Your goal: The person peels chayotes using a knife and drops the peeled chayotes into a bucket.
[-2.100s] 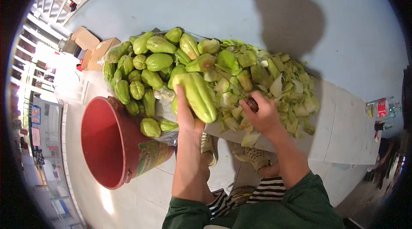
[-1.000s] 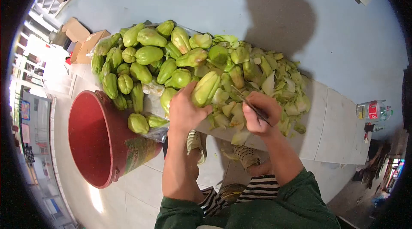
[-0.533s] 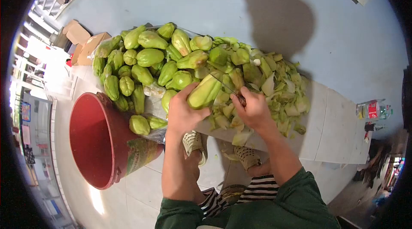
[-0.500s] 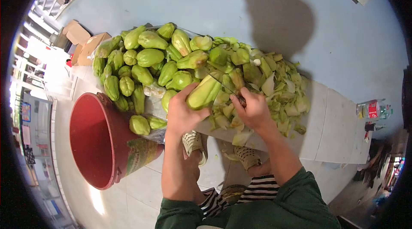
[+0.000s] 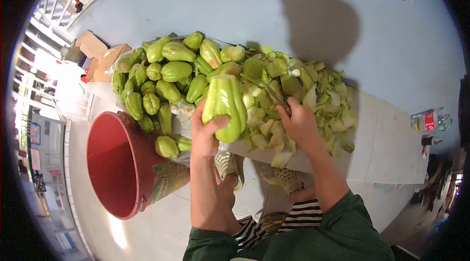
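My left hand (image 5: 204,131) is closed round a green chayote (image 5: 225,109), held upright with its cut, flat end at the top. My right hand (image 5: 299,120) grips the handle of a knife (image 5: 268,89), whose blade points up and left over the peelings, apart from the chayote. Behind and left of my left hand lies a heap of whole green chayotes (image 5: 176,71). To the right spreads a pile of peelings and cut pieces (image 5: 328,99), reaching under my right hand.
A red bucket (image 5: 111,163) lies tilted at the left, its mouth facing me. Behind it is an open cardboard box (image 5: 108,63). A plastic bottle with a red label (image 5: 431,120) is at the far right. My shoes (image 5: 289,181) are below the ledge.
The chayote in my left hand has turned from slanted to upright and come nearer. The knife has moved off it, with my right hand slightly farther right.
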Demonstrator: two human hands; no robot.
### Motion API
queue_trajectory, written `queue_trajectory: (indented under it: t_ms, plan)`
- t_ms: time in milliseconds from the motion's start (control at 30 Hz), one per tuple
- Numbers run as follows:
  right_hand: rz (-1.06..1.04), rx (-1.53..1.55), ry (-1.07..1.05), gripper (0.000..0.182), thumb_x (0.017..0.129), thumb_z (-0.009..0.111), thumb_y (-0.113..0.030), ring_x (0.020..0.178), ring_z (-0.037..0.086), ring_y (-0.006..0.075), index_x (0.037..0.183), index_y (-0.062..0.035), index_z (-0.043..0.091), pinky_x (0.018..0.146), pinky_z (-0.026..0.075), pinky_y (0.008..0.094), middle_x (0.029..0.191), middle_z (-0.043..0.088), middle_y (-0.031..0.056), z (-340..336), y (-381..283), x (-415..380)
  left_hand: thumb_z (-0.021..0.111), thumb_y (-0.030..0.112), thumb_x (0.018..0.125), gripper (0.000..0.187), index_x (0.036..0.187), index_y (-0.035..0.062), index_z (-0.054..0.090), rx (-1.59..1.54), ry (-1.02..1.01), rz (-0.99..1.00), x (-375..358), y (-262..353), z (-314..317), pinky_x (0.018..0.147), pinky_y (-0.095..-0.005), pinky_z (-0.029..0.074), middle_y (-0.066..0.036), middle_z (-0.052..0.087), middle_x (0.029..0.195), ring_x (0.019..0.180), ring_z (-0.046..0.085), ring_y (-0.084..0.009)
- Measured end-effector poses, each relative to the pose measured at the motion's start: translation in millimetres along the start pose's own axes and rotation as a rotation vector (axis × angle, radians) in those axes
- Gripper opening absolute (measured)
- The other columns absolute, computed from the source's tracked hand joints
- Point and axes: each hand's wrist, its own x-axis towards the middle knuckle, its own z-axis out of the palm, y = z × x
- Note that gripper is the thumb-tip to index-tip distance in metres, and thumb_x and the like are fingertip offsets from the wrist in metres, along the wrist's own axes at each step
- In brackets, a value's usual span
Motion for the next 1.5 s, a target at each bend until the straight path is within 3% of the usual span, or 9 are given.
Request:
queue_trajectory:
  t_ms: [200, 467, 667, 800, 833, 1000, 1067, 1433, 1500]
  plan:
    - [-0.077, 0.082, 0.038, 0.023, 0.091, 0.063, -0.022, 0.067, 0.063, 0.0431, 0.092, -0.0012, 0.054, 0.061, 0.049, 0.0492, 0.069, 0.062, 0.022, 9, 10, -3, 0.064, 0.033, 0.087, 0.055, 0.133, 0.0058, 0.05, -0.534, 0.288, -0.04, 6, 1, -1, 0.102, -0.0472, 0.044, -0.012, 0.058, 0.127, 0.116, 0.056, -0.0319]
    - [-0.453, 0.145, 0.227, 0.03, 0.069, 0.072, -0.009, 0.062, 0.061, 0.033, 0.091, -0.0053, 0.051, 0.055, 0.049, 0.0422, 0.067, 0.057, 0.0118, 14, -14, -12, 0.056, 0.048, 0.091, 0.054, 0.133, 0.0128, 0.051, -0.804, 0.27, -0.103, 13, -4, -4, 0.097, -0.0495, 0.046, -0.008, 0.057, 0.129, 0.117, 0.055, -0.0279]
    - [-0.544, 0.103, 0.307, 0.023, 0.064, 0.069, -0.007, 0.058, 0.058, 0.031, 0.078, -0.007, 0.051, 0.052, 0.047, 0.0415, 0.062, 0.052, 0.0094, 22, -16, -14, 0.056, 0.057, 0.088, 0.049, 0.119, 0.0199, 0.062, -0.775, 0.321, -0.204, 11, -12, 5, 0.077, -0.0372, 0.047, 0.0, 0.066, 0.11, 0.099, 0.06, -0.0201]
    - [-0.579, 0.093, 0.304, 0.021, 0.06, 0.068, -0.009, 0.054, 0.054, 0.0299, 0.07, -0.0078, 0.049, 0.05, 0.045, 0.0417, 0.059, 0.049, 0.0076, 24, -15, -13, 0.054, 0.056, 0.088, 0.05, 0.118, 0.017, 0.062, -0.777, 0.355, -0.225, 10, -8, 21, 0.075, -0.0369, 0.047, 0.0, 0.067, 0.107, 0.099, 0.059, -0.0208]
    - [-0.573, 0.09, 0.306, 0.021, 0.06, 0.068, -0.009, 0.054, 0.054, 0.0299, 0.07, -0.0078, 0.049, 0.05, 0.045, 0.0417, 0.059, 0.049, 0.0076, 23, -15, -14, 0.055, 0.055, 0.09, 0.058, 0.125, 0.0084, 0.058, -0.771, 0.346, -0.187, 9, -10, 21, 0.098, -0.0476, 0.047, -0.012, 0.062, 0.118, 0.107, 0.059, -0.0307]
    - [-0.855, 0.025, 0.322, 0.022, 0.055, 0.065, -0.019, 0.056, 0.054, 0.024, 0.066, -0.0099, 0.048, 0.049, 0.042, 0.0361, 0.06, 0.048, 0.0049, 19, -23, -17, 0.055, 0.054, 0.09, 0.057, 0.123, 0.0086, 0.058, -0.812, 0.192, -0.189, 5, -18, 26, 0.088, -0.0456, 0.053, -0.013, 0.062, 0.117, 0.102, 0.061, -0.0304]
    - [-0.871, 0.029, 0.309, 0.019, 0.056, 0.061, -0.02, 0.059, 0.054, 0.0222, 0.065, -0.0104, 0.048, 0.051, 0.042, 0.0338, 0.061, 0.048, 0.0035, 20, -27, -22, 0.055, 0.054, 0.089, 0.051, 0.116, 0.0114, 0.06, -0.824, 0.418, -0.204, 5, -8, 45, 0.077, -0.0434, 0.056, -0.009, 0.066, 0.105, 0.09, 0.064, -0.0278]
    - [-0.887, -0.065, 0.281, 0.014, 0.061, 0.059, -0.015, 0.065, 0.053, 0.0205, 0.07, -0.0108, 0.048, 0.057, 0.042, 0.0326, 0.066, 0.051, 0.003, 28, -26, -29, 0.058, 0.058, 0.087, 0.056, 0.116, 0.01, 0.058, -0.897, 0.304, -0.237, 0, -26, 41, 0.081, -0.0432, 0.056, -0.011, 0.064, 0.103, 0.088, 0.064, -0.0288]
    - [-0.89, -0.071, 0.284, 0.014, 0.062, 0.059, -0.015, 0.065, 0.053, 0.0203, 0.07, -0.011, 0.048, 0.058, 0.042, 0.0323, 0.067, 0.051, 0.0027, 28, -25, -29, 0.049, 0.057, 0.093, 0.058, 0.12, 0.0058, 0.056, -0.902, 0.239, -0.253, 1, -30, 36, 0.082, -0.0422, 0.055, -0.016, 0.063, 0.103, 0.091, 0.063, -0.0304]
